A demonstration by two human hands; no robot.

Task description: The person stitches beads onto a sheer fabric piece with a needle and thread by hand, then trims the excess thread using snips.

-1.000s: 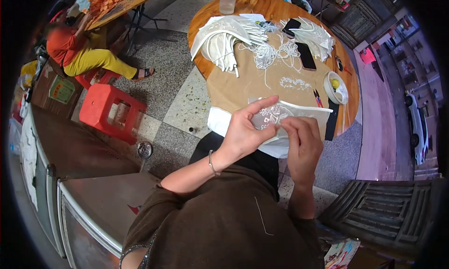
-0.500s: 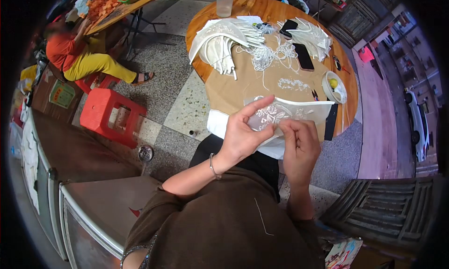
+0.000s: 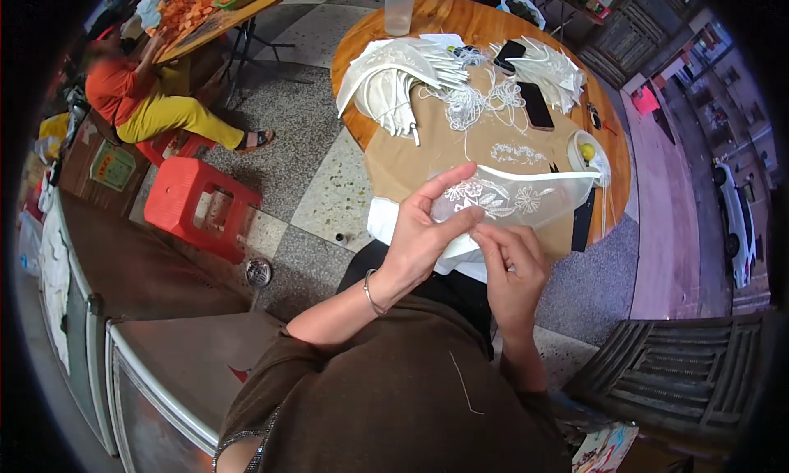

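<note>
1. A round wooden bench [image 3: 460, 17] carries stacked white pieces [image 3: 386, 66] and tangled cord [image 3: 465, 107].
2. Sheer embroidered fabric [image 3: 526, 200] spans the bench's near edge.
3. Left hand [image 3: 419, 235] grips the fabric between fingers; right hand [image 3: 516, 276] pinches narrowly beside its lower edge, contents hidden from me.

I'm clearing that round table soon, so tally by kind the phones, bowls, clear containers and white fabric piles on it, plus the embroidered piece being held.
Phones: 2
Bowl: 1
Clear container: 1
White fabric piles: 2
Held embroidered piece: 1
Total: 7
</note>
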